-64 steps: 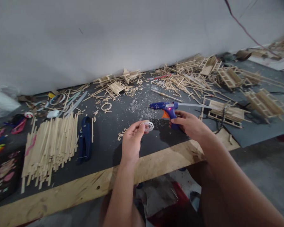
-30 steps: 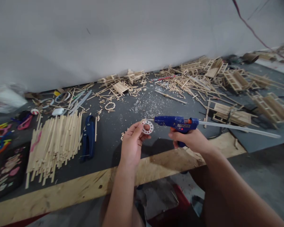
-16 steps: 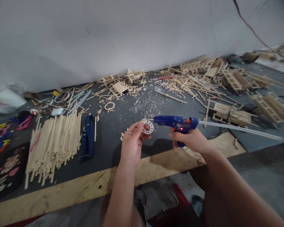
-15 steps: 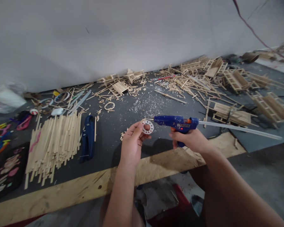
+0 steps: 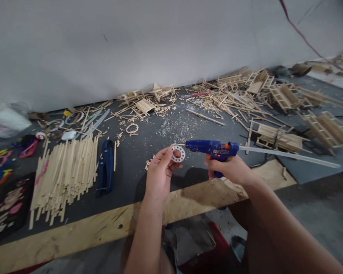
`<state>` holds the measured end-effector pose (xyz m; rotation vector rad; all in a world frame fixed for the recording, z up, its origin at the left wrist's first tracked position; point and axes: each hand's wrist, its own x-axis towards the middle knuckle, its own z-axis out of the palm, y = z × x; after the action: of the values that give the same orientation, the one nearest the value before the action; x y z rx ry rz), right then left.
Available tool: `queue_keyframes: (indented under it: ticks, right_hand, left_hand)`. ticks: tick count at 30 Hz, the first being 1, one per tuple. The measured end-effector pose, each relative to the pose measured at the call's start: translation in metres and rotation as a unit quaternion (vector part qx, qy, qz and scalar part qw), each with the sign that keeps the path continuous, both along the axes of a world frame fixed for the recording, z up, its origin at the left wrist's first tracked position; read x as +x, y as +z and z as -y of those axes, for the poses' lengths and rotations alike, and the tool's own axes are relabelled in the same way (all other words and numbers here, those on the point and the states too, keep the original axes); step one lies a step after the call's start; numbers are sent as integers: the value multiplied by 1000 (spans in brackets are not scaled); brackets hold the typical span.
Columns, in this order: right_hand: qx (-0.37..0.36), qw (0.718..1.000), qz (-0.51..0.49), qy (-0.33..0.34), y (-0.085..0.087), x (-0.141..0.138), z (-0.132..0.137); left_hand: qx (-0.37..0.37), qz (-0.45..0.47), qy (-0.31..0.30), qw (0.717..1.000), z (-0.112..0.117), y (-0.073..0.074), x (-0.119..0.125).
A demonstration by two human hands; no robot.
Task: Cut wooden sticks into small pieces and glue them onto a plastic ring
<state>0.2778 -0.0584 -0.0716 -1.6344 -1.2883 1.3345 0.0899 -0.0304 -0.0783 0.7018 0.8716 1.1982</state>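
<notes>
Between thumb and fingers, my left hand (image 5: 160,167) pinches a white ring with small round holes (image 5: 182,153) around a larger central opening. My right hand (image 5: 230,167) is wrapped round the handle of a blue hot glue gun (image 5: 203,145), a finger at its orange trigger. A small red light glows on the gun's side. From its rear end sticks a long translucent glue stick (image 5: 288,155). The metal nozzle points left, at the upper edge of the ring; whether it touches cannot be made out.
A bundle of thin wooden sticks (image 5: 65,175) lies at left beside a blue cutter-like hand tool (image 5: 105,167). A dark phone-like case (image 5: 10,207) is at far left. A small stick ring (image 5: 132,128) sits farther back. Stick scraps and small wooden frames (image 5: 282,97) cover the back right.
Hardly anything differs. Both hands, the white ring and the glue gun keep practically the same places, with only a slight shift of the view.
</notes>
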Motion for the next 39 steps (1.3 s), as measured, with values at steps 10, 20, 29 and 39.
queue_keyframes:
  ticks: [10, 20, 29, 39]
  right_hand:
    - [-2, 1000, 1, 9, -1, 2, -1]
    - [17, 996, -84, -19, -6, 3, -2]
    - [49, 971, -231, -20, 2, 5, -7]
    - [12, 937, -350, 3, 7, 10, -31]
  left_hand:
    - [-2, 4, -4, 1000, 0, 1, -1]
    - [0, 9, -15, 1000, 0, -1, -3]
    - [-1, 10, -10, 1000, 1, -1, -4]
    - [-29, 12, -39, 999, 0, -3, -7]
